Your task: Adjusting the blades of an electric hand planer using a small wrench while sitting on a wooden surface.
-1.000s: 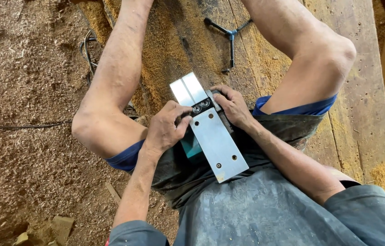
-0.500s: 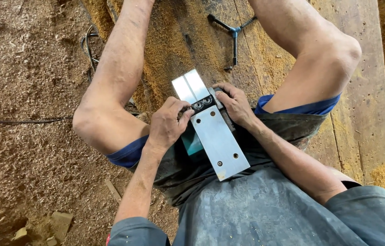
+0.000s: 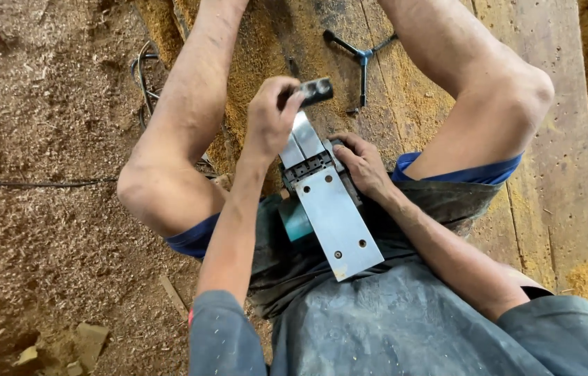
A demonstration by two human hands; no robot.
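Note:
An electric hand planer (image 3: 332,216) lies upside down in my lap, its flat metal sole facing up and a teal body showing underneath. My left hand (image 3: 271,118) is raised above the front of the sole and grips a small dark metal blade clamp plate (image 3: 313,90) with holes in it. My right hand (image 3: 361,163) holds the right side of the planer beside the open cutter drum slot (image 3: 310,167). I sit with both bare knees spread on a wooden plank.
A three-armed black and blue socket wrench (image 3: 362,59) lies on the wooden planks (image 3: 551,174) ahead of me. A black cable (image 3: 142,76) coils at the left on the sawdust-covered ground (image 3: 36,209). Wood scraps (image 3: 89,341) lie at the lower left.
My left hand has lifted off the cutter drum and moved up and forward, carrying the dark clamp plate away from the planer. My right hand stays on the planer's side.

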